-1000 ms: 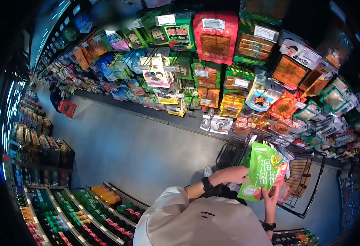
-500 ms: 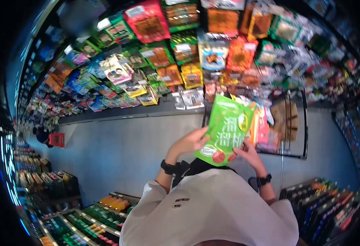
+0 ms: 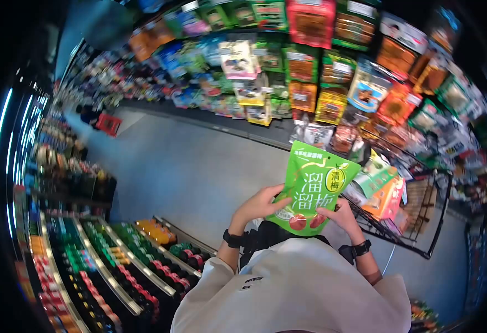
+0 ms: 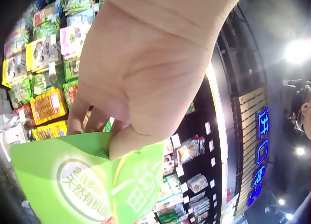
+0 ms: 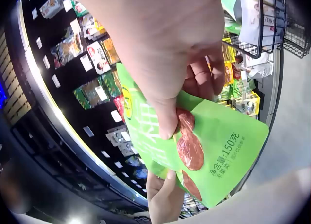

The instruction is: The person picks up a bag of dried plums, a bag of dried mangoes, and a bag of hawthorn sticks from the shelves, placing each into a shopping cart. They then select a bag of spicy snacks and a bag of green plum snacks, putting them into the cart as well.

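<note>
A green pouch of dried plums, its printed front facing up, is held before the person's torso. At its lower left edge, the left hand pinches the pouch. The left wrist view shows that thumb on the front and the fingers behind the film. On the opposite edge the right hand grips it. Its thumb presses the front near the plum picture, with the fingers curled behind. Both wrists wear black bands.
A black wire shopping cart stands at the right, with several packages inside. Hanging snack bags line the wall rack ahead. Shelves of bottles stand at lower left. Far left, someone is beside a red basket.
The pouch has moved from over the cart to in front of the torso, uncovering more of the cart's packages. Both hands keep hold of it. The head view swung away and back.
</note>
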Motion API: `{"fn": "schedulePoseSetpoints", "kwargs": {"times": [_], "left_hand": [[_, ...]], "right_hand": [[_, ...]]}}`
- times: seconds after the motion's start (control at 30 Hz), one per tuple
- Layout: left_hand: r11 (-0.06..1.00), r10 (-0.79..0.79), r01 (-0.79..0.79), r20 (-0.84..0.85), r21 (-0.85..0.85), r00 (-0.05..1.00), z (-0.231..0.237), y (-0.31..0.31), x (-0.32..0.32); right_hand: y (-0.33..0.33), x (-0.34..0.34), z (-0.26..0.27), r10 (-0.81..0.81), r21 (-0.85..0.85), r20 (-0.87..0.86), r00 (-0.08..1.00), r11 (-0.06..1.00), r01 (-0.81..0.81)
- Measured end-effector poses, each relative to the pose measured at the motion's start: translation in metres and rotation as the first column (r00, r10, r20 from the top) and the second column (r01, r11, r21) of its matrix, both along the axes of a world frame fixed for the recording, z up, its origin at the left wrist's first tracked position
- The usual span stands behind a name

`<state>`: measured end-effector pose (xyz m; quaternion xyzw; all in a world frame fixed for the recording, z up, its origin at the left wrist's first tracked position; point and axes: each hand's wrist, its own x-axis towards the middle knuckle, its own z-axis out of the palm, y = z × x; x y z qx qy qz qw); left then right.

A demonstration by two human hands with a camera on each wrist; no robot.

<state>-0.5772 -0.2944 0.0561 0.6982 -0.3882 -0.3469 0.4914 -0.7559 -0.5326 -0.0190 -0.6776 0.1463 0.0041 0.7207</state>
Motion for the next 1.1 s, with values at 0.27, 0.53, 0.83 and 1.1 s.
{"fn": "schedulePoseSetpoints", "kwargs": {"times": [0.27, 0.53, 0.83, 1.1], "left_hand": [[0.917, 0.398, -0.396, -0.182, 0.044, 0.899, 0.004, 0.192, 0.065], [0.772, 0.580, -0.631, -0.320, -0.076, 0.749, -0.007, 0.343, 0.131], [0.758, 0.634, -0.652, -0.253, 0.017, 0.731, -0.028, 0.363, 0.260], [0.779, 0.627, -0.625, -0.092, 0.054, 0.773, 0.004, 0.346, 0.436]], "right_hand": [[0.167, 0.141, 0.011, 0.360, -0.090, 0.029, 0.932, 0.930, -0.357], [0.291, 0.258, 0.025, 0.563, -0.338, 0.121, 0.818, 0.798, -0.500], [0.322, 0.383, 0.002, 0.492, -0.450, 0.055, 0.869, 0.789, -0.418], [0.321, 0.561, -0.027, 0.404, -0.417, 0.234, 0.885, 0.863, -0.284]]}}
